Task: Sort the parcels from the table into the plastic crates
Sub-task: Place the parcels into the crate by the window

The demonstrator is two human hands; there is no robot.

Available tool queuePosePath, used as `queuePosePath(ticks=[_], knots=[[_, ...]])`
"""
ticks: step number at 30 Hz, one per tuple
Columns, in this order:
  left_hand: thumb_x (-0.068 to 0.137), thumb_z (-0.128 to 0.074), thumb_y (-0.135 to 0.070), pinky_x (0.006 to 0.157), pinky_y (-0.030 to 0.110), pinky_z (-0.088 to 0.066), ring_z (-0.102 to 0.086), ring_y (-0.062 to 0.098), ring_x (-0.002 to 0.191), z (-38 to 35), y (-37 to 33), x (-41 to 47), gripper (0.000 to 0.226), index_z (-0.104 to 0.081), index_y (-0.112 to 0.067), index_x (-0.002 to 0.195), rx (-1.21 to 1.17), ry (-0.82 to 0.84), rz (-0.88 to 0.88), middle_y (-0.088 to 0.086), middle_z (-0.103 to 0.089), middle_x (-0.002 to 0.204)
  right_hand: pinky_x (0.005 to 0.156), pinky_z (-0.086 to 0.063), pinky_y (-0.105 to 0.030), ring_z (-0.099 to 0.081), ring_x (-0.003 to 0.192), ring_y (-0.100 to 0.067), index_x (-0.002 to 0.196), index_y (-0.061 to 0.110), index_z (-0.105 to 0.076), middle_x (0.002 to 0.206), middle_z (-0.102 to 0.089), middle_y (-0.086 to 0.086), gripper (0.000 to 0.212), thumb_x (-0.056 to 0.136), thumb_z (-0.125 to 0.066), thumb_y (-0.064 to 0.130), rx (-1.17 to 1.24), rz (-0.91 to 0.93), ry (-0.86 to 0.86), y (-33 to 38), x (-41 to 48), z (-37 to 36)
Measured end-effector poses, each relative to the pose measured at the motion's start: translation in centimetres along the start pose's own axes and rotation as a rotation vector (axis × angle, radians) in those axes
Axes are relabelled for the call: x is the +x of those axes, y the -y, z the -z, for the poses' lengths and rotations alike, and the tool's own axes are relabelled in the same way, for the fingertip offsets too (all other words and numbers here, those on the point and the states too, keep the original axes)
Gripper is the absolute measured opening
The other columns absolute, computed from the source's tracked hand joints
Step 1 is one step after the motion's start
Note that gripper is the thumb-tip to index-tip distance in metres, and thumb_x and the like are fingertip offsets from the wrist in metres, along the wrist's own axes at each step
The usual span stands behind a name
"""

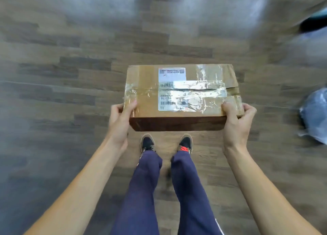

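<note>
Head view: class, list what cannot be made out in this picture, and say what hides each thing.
- Head view: print on the white label of the cardboard parcel, too small and under glaring tape.
- Head view: ends of the fingers on left hand and right hand, hidden behind the parcel.
- Head view: grey plastic bundle, blurred, cut by the right edge.
- Table and crates: out of frame.

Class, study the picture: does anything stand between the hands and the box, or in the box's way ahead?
Nothing between them: the left hand and right hand grip the box directly at its near corners. No crate shows, so that path cannot be judged; only a grey bag lies off to the right.
</note>
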State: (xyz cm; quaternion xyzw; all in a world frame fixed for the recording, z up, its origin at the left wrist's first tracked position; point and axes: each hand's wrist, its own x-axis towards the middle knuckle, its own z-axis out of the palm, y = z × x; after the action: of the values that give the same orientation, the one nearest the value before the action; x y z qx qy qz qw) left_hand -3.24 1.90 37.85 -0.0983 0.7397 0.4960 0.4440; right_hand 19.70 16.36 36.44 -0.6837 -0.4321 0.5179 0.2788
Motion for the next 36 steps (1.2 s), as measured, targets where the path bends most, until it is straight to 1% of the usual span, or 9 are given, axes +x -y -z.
queuePosePath(ticks=[2,5,8,14,20,24,28,32,36], knots=[[0.099,-0.068,-0.032,0.074,0.026,-0.055,-0.070,0.006,0.082,0.7,-4.5,-4.4,0.022,-0.055,-0.014,0.104,-0.013,0.039,-0.087,-0.001,-0.070,0.094,0.073,-0.044,-0.015,-0.054,0.082,0.001,0.108,0.026,-0.044,0.104,-0.052,0.005,0.034,0.086,-0.068,0.037,0.079,0.071,0.002,6.1,-2.9,2.5],[0.100,-0.055,-0.055,0.101,0.053,-0.054,-0.066,0.033,0.123,1.5,-10.6,-10.0,0.060,-0.060,-0.005,0.133,0.010,0.206,-0.220,0.017,-0.069,0.131,0.075,-0.045,-0.021,-0.054,0.087,-0.007,0.106,0.033,-0.045,0.105,-0.054,0.002,0.032,0.085,-0.067,0.041,0.191,0.175,-0.002,13.9,-6.2,6.1],[0.082,-0.065,-0.078,0.110,0.070,-0.042,-0.058,0.036,0.134,2.1,-14.8,-14.6,0.097,-0.041,-0.017,0.154,-0.006,0.248,-0.218,0.013,-0.056,0.150,0.078,-0.046,-0.023,-0.055,0.092,-0.010,0.108,0.035,-0.048,0.107,-0.057,-0.001,0.026,0.088,-0.065,0.036,0.310,0.232,0.014,19.7,-8.3,9.2],[0.063,-0.085,-0.068,0.087,0.054,-0.061,-0.073,0.026,0.113,0.6,-19.1,-20.9,0.079,-0.050,-0.038,0.128,0.043,0.315,-0.267,0.009,-0.067,0.136,0.078,-0.047,-0.023,-0.056,0.089,-0.011,0.109,0.028,-0.051,0.106,-0.059,-0.002,0.025,0.087,-0.062,0.033,0.415,0.255,0.058,25.5,-11.1,11.7],[0.070,-0.081,-0.047,0.084,0.041,-0.061,-0.068,0.019,0.093,-0.5,-19.8,-23.6,0.057,-0.043,-0.024,0.105,-0.107,0.200,-0.472,0.008,-0.066,0.109,0.083,-0.047,-0.020,-0.058,0.089,-0.007,0.120,0.018,-0.047,0.103,-0.059,0.003,0.043,0.084,-0.060,0.037,0.523,0.238,0.047,28.2,-12.1,11.7],[0.076,-0.074,-0.042,0.073,0.027,-0.055,-0.064,0.016,0.085,-0.5,-19.4,-25.8,0.039,-0.056,-0.020,0.102,-0.071,0.230,-0.552,-0.002,-0.067,0.093,0.094,-0.055,-0.035,-0.066,0.101,-0.019,0.139,0.011,-0.042,0.116,-0.065,-0.006,0.067,0.080,-0.066,0.032,0.576,0.214,0.049,30.1,-12.3,11.7],[0.076,-0.071,-0.048,0.085,0.025,-0.053,-0.072,0.009,0.103,-0.5,-18.7,-27.6,0.052,-0.069,-0.026,0.123,0.119,0.363,-0.574,-0.004,-0.078,0.112,0.097,-0.059,-0.035,-0.071,0.105,-0.023,0.150,0.012,-0.043,0.121,-0.071,-0.011,0.068,0.086,-0.066,0.020,0.459,0.292,0.154,31.2,-13.0,11.2],[0.065,-0.079,-0.056,0.099,0.049,-0.054,-0.069,0.023,0.118,-2.0,-18.8,-28.0,0.080,-0.047,-0.028,0.133,0.077,0.470,-0.403,0.004,-0.066,0.134,0.081,-0.063,-0.034,-0.073,0.108,-0.024,0.144,0.021,-0.056,0.121,-0.075,-0.003,0.054,0.092,-0.060,0.006,0.227,0.337,0.438,31.0,-14.1,10.0],[0.065,-0.072,-0.069,0.101,0.047,-0.041,-0.050,0.024,0.130,-3.3,-21.3,-27.8,0.093,-0.034,-0.024,0.137,0.137,0.373,-0.300,0.003,-0.050,0.143,0.082,-0.062,-0.031,-0.072,0.111,-0.017,0.144,0.032,-0.055,0.127,-0.072,0.002,0.058,0.096,-0.061,0.000,0.156,0.401,0.504,31.8,-13.6,9.9]])
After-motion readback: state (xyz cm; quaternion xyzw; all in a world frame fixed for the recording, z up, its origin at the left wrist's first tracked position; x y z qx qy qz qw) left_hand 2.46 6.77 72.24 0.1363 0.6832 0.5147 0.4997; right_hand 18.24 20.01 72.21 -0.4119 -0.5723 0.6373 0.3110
